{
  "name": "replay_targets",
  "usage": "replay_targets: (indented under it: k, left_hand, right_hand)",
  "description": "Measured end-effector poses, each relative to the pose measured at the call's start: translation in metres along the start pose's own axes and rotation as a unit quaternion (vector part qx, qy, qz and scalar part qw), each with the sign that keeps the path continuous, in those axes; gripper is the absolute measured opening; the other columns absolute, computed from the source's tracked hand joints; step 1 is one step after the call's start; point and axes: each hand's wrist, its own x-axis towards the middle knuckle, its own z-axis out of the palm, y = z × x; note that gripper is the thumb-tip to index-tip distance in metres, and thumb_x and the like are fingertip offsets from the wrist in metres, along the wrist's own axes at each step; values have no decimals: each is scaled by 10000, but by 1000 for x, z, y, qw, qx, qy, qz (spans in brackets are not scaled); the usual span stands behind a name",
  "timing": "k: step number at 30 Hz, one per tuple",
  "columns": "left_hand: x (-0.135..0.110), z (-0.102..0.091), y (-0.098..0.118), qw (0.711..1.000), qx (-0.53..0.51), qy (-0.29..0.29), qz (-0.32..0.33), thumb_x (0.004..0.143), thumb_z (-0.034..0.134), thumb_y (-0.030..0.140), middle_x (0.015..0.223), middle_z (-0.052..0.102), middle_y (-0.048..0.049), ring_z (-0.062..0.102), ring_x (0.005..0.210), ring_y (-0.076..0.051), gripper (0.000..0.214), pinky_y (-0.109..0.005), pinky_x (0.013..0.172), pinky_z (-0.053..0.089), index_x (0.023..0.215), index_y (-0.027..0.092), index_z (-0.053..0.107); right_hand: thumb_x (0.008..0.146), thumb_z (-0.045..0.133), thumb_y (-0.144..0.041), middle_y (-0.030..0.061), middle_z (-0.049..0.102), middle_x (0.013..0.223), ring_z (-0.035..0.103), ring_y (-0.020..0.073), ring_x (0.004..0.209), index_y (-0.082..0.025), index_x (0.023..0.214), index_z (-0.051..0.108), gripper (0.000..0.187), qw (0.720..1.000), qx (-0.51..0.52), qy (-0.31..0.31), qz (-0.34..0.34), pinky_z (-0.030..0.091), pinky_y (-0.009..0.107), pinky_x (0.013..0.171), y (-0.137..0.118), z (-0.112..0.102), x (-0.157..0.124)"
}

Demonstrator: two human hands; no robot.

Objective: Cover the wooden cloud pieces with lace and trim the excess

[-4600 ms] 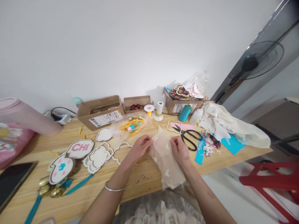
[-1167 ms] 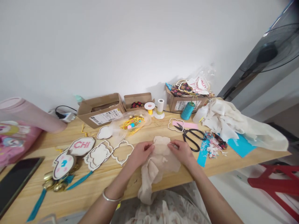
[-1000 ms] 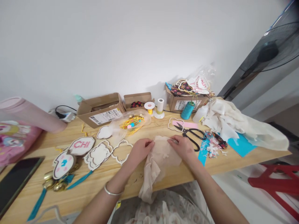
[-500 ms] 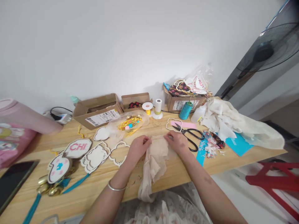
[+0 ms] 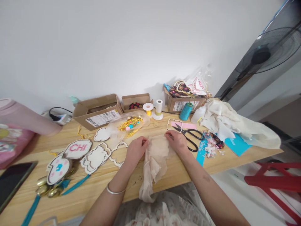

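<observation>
A thin beige cloth (image 5: 156, 157) lies on the wooden table, its lower end hanging over the front edge. My left hand (image 5: 138, 149) pinches its upper left corner between closed fingers. At the upper right corner, my right hand (image 5: 176, 140) grips the same cloth, thumb and fingers together. Black-handled scissors (image 5: 191, 138) lie just right of my right hand, blades over a cloud-shaped wooden frame (image 5: 172, 122) and a pink strip (image 5: 185, 125). Left of my left hand is another cut-out wooden frame (image 5: 115, 153).
Cardboard boxes (image 5: 94, 108) stand along the wall, near thread spools (image 5: 158, 110) and a teal thread cone (image 5: 185, 111). Embroidered pieces (image 5: 77, 149) with bells and a phone (image 5: 16, 180) lie left. Cream fabric (image 5: 232, 122), fabric scraps (image 5: 211, 146) and blue sheets (image 5: 237, 144) lie right.
My left hand has shifted slightly left with the cloth's corner, and the upper edge looks spread wider and flatter. My right hand stays nearly in place. The view has turned slightly.
</observation>
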Motion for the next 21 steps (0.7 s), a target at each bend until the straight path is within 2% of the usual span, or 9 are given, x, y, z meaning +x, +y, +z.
replay_targets:
  k: [10, 15, 21]
  left_hand:
    - [0, -1, -3, 1000, 5, -3, 5, 772, 438, 297, 721, 642, -42, 567, 686, -176, 195, -255, 594, 355, 751, 189, 598]
    - [-2, -4, -2, 1000, -1, -2, 4, 762, 443, 297, 725, 642, -52, 559, 686, -189, 191, -266, 589, 342, 738, 186, 596]
    - [-3, -11, -6, 998, -50, -21, 12, 750, 446, 316, 621, 606, -18, 542, 584, -168, 193, -255, 551, 343, 720, 184, 584]
  right_hand:
    - [771, 468, -255, 39, 653, 751, 584, 139, 634, -175, 843, 612, 181, 997, 59, 46, -17, 441, 244, 600, 5, 0, 1]
    - [671, 544, -188, 32, 636, 766, 577, 148, 689, -171, 884, 607, 222, 995, 85, 36, -46, 453, 266, 661, 5, -3, 0]
    - [651, 488, -121, 25, 625, 774, 553, 128, 647, -172, 910, 596, 286, 990, 128, 36, -45, 455, 257, 636, 5, -5, -1]
